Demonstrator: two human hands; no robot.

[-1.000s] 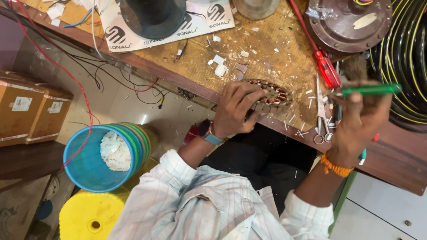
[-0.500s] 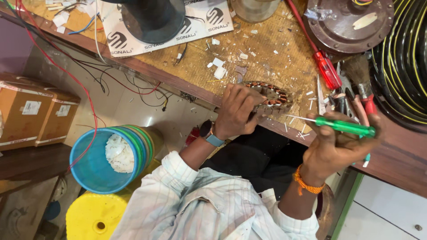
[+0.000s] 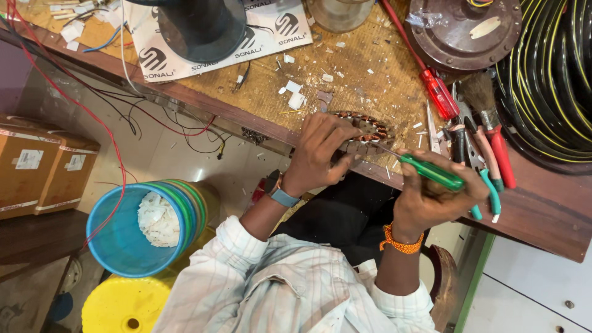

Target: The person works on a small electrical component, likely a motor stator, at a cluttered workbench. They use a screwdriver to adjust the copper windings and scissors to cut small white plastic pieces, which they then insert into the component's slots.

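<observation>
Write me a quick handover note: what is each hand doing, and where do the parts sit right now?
Left hand grips the copper-wound ring at the workbench edge. Right hand holds the green-handled screwdriver, its tip against the ring's near side. Red-handled screwdriver, pliers and brush lie just right of the ring. Done: ring steadied, tool at the windings. Left: how much of the winding work remains cannot be told.

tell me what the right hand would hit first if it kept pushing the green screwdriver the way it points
Probably the round copper-wound stator at the bench edge: the green screwdriver in the right hand aims its tip at it, beside the left hand gripping it. Depth is unclear.
</observation>
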